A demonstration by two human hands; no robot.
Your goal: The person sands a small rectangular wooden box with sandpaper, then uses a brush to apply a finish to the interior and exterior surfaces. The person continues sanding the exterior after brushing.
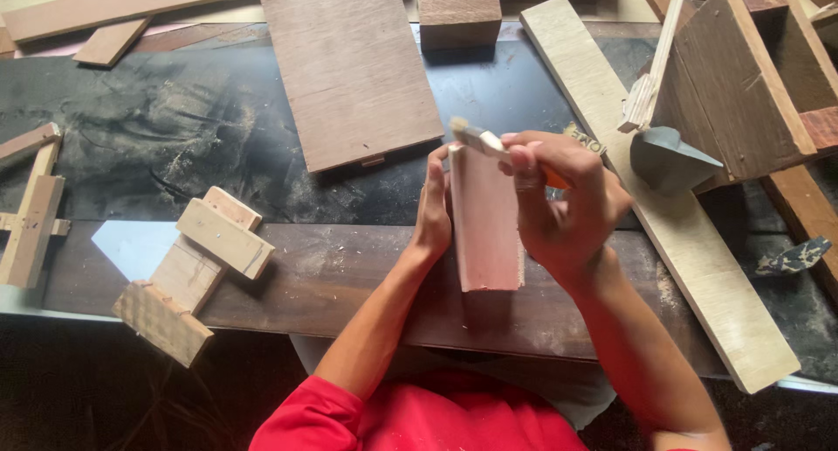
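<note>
Left hand: was pressed flat against the left edge of the small reddish board, fingers extended upward along it; the board was steadied rather than clasped.
Right hand: was closed around a small brush, pinched between thumb and fingers, with an orange part of the handle showing behind the fingers.
Small brush: was held at the centre of the frame, its pale bristle tip pointed to the upper left, just above the top edge of the reddish board.
Small reddish board: was stood on the dark worktop at centre frame, between the 2 hands, its pinkish face turned toward the camera.
Brown panel: was laid flat at the upper centre, just beyond the board.
Long pale plank: was laid diagonally down the right side of the frame.
Wooden box: was placed at the upper right, with a grey pointed piece beside it.
Joined wooden blocks: were set at the lower left, over the worktop's edge.
Sleeve: red fabric was seen at the bottom centre.
</note>
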